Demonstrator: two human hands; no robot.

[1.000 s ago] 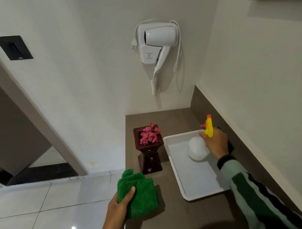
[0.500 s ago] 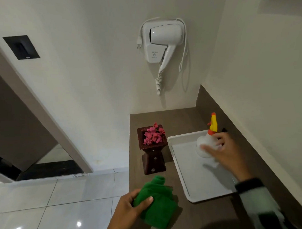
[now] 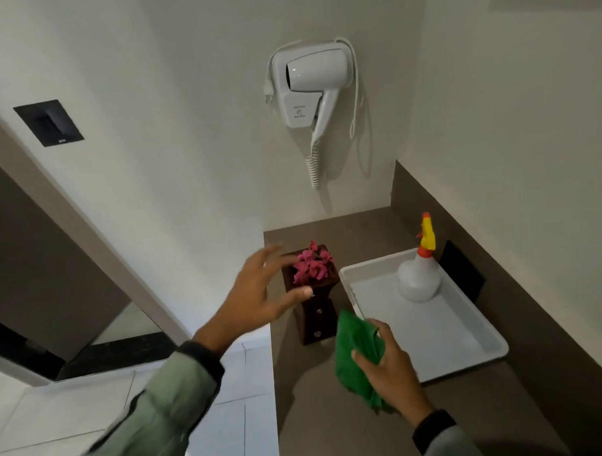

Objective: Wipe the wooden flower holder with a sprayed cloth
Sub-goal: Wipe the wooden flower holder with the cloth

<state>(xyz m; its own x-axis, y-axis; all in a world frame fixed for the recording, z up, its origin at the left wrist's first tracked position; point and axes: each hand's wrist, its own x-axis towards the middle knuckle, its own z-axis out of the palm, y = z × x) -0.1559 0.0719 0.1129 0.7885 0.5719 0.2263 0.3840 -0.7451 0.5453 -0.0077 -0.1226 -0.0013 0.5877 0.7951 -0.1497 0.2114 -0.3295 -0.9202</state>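
The dark wooden flower holder (image 3: pixel 318 316) stands upright on the brown counter (image 3: pixel 337 428), with pink flowers (image 3: pixel 311 265) in its top. My left hand (image 3: pixel 261 297) is spread open against its left side, thumb near the upper front edge. My right hand (image 3: pixel 388 368) grips the green cloth (image 3: pixel 355 348) just right of the holder's base. The white spray bottle (image 3: pixel 419 275), with a yellow and orange nozzle, stands on the white tray (image 3: pixel 446 328), untouched.
A white hair dryer (image 3: pixel 313 87) with a coiled cord hangs on the wall above the counter. The counter's left edge drops to a white tiled floor (image 3: pixel 197 422). A black plate (image 3: pixel 48 122) is on the left wall.
The cloth passed from my left hand to my right hand. My right hand left the spray bottle standing on the tray. My left hand rose to the flower holder's top.
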